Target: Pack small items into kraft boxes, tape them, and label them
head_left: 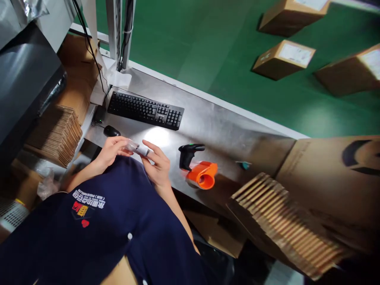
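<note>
A small clear plastic packet (137, 148) with a whitish label spans the space between my hands, just in front of my dark blue shirt. My left hand (111, 151) pinches its left end. At the other end, my right hand (156, 163) grips it between thumb and fingers. What lies inside the wrapping is too small to make out. Beyond my hands a black keyboard (145, 110) rests on the metal table (208, 124), and a black mouse (112, 131) sits near my left hand. A black handheld scanner (187, 154) stands right of my right hand, by an orange tape dispenser (204, 175).
Flattened cardboard is stacked at left (56, 134) and at right (285, 221), with a large carton (332, 182) behind the right stack. A dark machine (26, 83) juts in from the left. Past the table's raised edge, several sealed boxes (282, 59) lie on a green surface.
</note>
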`<state>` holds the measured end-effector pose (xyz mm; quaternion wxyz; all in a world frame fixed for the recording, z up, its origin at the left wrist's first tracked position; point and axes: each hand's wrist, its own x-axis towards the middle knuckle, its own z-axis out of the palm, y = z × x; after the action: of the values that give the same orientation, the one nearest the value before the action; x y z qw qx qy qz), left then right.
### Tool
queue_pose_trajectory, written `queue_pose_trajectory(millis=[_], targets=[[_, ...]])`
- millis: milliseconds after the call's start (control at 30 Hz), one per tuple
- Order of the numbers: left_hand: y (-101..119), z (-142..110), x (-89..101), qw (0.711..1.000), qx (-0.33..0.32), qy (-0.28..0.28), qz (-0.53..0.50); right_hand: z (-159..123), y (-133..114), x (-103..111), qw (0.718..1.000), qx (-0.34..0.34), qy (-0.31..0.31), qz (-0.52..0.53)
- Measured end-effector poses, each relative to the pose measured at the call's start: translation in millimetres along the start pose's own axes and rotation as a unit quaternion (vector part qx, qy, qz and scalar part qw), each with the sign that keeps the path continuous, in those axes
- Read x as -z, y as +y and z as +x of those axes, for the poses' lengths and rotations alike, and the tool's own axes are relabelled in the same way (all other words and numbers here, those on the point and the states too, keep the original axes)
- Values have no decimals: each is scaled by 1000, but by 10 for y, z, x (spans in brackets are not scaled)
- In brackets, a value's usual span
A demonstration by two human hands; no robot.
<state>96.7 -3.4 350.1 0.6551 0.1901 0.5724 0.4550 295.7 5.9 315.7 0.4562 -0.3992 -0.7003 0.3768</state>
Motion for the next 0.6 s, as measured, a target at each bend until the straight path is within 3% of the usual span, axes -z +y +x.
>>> queue_pose_trajectory(millis=[167, 367, 600], targets=[[4, 8, -26, 1000, 11, -11, -5, 14, 22, 61, 999, -7, -18, 25], [-35, 22, -41, 1000, 14, -28, 3, 112, 22, 134, 995, -64, -69, 41], [-101, 42, -50, 999, 18, -24, -11, 148, 9, 100, 984, -141, -71, 86]])
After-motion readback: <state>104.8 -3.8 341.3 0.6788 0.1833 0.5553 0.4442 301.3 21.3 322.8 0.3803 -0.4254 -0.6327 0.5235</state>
